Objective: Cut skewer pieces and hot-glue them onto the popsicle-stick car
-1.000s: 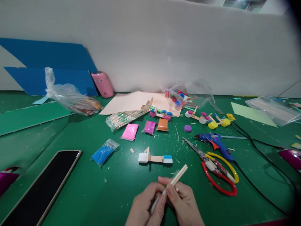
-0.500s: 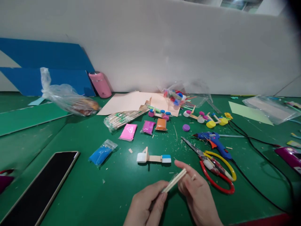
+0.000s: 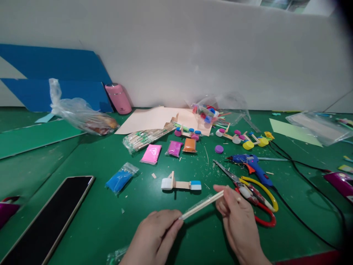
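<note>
A pair of pale wooden chopsticks (image 3: pixel 202 206), with clear film along them, slants up to the right between my hands. My left hand (image 3: pixel 156 233) is closed on their lower end. At the upper end, the thumb and fingers of my right hand (image 3: pixel 238 221) pinch the tips. Just beyond them lies a small model car (image 3: pixel 182 185) made of a wooden stick with white and blue wheels. Large scissors (image 3: pixel 252 193) with red and yellow handles lie beside my right hand, which partly covers the red handle.
A blue glue gun (image 3: pixel 252 163) with a black cord lies at right. Bagged clay packets (image 3: pixel 151 154), a bundle of chopsticks (image 3: pixel 149 139) and finished little cars (image 3: pixel 228 135) stand farther back. A phone (image 3: pixel 49 217) is at left; a crumpled wrapper (image 3: pixel 117 255) shows at the front edge.
My right hand has closed on the upper end of the chopsticks. My left hand has moved left and down, showing more of their length. A crumpled wrapper now shows beside my left wrist.
</note>
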{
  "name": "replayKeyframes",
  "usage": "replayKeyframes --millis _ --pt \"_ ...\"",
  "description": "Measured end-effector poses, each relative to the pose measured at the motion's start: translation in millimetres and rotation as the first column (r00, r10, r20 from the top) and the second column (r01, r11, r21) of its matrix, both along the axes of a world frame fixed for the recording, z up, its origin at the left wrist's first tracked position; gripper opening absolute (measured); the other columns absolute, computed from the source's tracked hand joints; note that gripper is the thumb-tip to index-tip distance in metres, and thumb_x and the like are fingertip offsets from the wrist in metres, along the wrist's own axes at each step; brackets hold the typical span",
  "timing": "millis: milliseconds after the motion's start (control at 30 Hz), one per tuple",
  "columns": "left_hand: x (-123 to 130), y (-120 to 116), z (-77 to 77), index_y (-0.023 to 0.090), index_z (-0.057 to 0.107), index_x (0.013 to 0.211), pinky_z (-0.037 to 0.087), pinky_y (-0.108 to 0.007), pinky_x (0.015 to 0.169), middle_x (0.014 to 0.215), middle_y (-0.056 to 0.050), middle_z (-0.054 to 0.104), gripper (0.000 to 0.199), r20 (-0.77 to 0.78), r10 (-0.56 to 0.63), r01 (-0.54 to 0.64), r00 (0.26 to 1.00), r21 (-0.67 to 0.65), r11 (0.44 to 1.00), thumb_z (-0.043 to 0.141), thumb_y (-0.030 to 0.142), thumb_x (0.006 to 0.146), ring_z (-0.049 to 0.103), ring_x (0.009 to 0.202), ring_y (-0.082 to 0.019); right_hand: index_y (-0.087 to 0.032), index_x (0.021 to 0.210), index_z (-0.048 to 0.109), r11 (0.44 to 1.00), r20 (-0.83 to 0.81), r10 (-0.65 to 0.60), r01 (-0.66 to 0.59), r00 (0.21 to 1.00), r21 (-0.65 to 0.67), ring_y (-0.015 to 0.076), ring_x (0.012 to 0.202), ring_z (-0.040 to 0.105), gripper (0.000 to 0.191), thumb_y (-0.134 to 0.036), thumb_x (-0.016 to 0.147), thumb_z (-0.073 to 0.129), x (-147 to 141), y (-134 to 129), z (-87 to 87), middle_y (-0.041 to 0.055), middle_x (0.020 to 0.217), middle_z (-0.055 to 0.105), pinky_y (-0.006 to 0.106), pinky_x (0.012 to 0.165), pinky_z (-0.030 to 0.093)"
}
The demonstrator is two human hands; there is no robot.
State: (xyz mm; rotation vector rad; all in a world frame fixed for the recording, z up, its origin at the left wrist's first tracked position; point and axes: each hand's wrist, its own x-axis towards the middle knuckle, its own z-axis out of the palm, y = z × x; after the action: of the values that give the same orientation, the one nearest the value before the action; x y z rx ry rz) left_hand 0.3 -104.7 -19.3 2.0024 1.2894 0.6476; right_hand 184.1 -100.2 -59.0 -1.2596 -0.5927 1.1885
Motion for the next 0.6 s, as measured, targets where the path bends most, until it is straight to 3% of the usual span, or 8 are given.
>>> replayKeyframes --millis 167,367,533,600 --pt "-26 4 -3.0 0.024 0.064 0.075 0.046 -0.018 0.056 0.063 0.001 0.065 0.021 -0.089 -0.036 0.037 0.995 0.019 0.999 0.045 0.03 0.08 0.06 0.058 -0.014 -0.012 0.082 0.066 0.996 0.042 -0.084 0.084 0.996 0.021 0.008 0.046 0.026 0.028 -0.039 0.075 0.059 12 8 0.8 -0.0068 0.049 0.03 0.023 0.044 0.019" --pt "-49 6 -3.3 0.025 0.064 0.079 0.047 -0.018 0.062 0.072 0.0 0.067 0.018 -0.188 -0.021 0.021 0.982 -0.004 1.0 0.047 0.03 0.079 0.061 0.065 -0.014 -0.013 0.074 0.064 0.979 -0.085 -0.183 0.189 0.979 0.074 0.0047 0.042 0.023 0.026 -0.038 0.075 0.059 24 17 4.5 -0.0096 0.046 0.026 0.018 0.04 0.022" --pt "-59 8 5.2 0.022 0.064 0.07 0.047 -0.017 0.057 0.064 0.0 0.064 0.022 -0.129 -0.035 0.024 0.991 -0.086 0.996 0.046 0.03 0.08 0.058 0.059 -0.013 -0.015 0.065 0.057 0.914 -0.166 -0.382 0.398 0.909 0.074 0.0032 0.038 0.028 0.02 -0.032 0.075 0.059 39 22 15.2 -0.0105 0.042 0.032 0.014 0.04 0.03" --pt "-62 7 7.3 0.022 0.063 0.062 0.046 -0.016 0.05 0.057 0.001 0.061 0.021 -0.053 0.076 -0.077 0.996 -0.022 0.997 0.051 0.032 0.076 0.055 0.051 -0.012 -0.017 0.063 0.053 0.9 -0.165 -0.418 0.432 0.893 0.054 0.0047 0.037 0.035 0.021 -0.032 0.076 0.057 45 22 18.0 -0.0093 0.041 0.038 0.017 0.041 0.035"
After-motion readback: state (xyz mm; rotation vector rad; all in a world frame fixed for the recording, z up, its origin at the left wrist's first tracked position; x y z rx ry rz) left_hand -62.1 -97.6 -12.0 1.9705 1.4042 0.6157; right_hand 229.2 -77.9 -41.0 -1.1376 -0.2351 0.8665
